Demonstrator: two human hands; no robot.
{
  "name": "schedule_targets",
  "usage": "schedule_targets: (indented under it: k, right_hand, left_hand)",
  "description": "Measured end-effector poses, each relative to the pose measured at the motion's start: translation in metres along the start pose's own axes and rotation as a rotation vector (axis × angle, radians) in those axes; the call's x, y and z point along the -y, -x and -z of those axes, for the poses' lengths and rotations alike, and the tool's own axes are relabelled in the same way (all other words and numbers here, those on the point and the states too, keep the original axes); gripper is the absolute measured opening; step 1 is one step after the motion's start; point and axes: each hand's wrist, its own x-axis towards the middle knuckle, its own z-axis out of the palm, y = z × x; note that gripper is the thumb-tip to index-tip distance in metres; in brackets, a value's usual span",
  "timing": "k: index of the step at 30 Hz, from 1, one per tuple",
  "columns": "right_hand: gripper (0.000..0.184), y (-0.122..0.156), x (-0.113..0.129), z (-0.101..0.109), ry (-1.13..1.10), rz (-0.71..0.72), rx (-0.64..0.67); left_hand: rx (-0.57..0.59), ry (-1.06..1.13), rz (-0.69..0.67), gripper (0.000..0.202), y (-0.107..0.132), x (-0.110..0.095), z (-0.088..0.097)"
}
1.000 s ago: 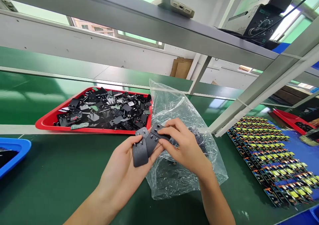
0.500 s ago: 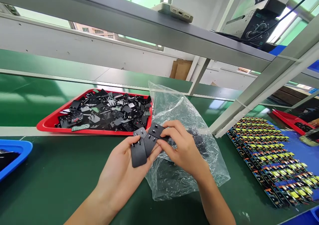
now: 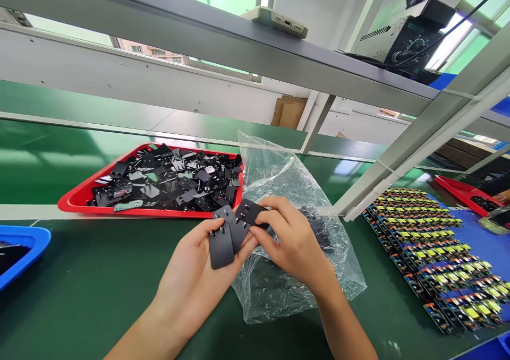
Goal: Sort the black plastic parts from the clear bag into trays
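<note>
Several flat black plates (image 3: 221,247) with small metal pins lie fanned out in my left hand (image 3: 191,264), its thumb pressed on the nearest one. My right hand (image 3: 292,243) pinches another black plate (image 3: 249,211) by its right end, and this one overlaps the upper right of the fan. Under and behind my right hand spreads a clear plastic bag (image 3: 274,291) with dark pieces inside it. Just beyond my left hand stands a red tray (image 3: 91,210) heaped with small black and silver parts (image 3: 175,179).
A blue bin (image 3: 40,238) stands at the left edge. Rows of circuit boards (image 3: 434,254) with yellow parts cover the right side. Overhead runs a grey shelf (image 3: 179,23) bearing a phone (image 3: 274,20) and a black dial unit (image 3: 414,41). A slanted post (image 3: 398,158) rises behind the bag.
The plate in my right hand has turned slightly and shifted a little against the fan, showing more of the plates beneath. My left hand stays nearly still.
</note>
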Motion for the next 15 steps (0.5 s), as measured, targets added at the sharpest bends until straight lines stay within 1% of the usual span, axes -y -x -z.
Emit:
schedule_targets:
  k: [3,7,11,15]
  right_hand:
    - [0.008,0.0,0.001,-0.002,0.018,0.003,0.007]
    - [0.014,0.0,0.004,-0.004,0.044,-0.031,0.098]
    - [0.019,-0.002,0.005,-0.006,0.07,-0.065,0.178]
    - [0.022,0.003,0.003,-0.011,0.066,-0.069,0.231]
  left_hand:
    - [-0.02,-0.002,-0.001,0.021,0.0,0.0,0.0]
    - [-0.063,0.022,-0.016,0.02,-0.001,0.002,-0.002]
    - [-0.048,0.039,0.006,0.02,-0.007,0.005,-0.001]
    - [-0.011,0.107,0.038,0.02,-0.011,0.005,0.006]
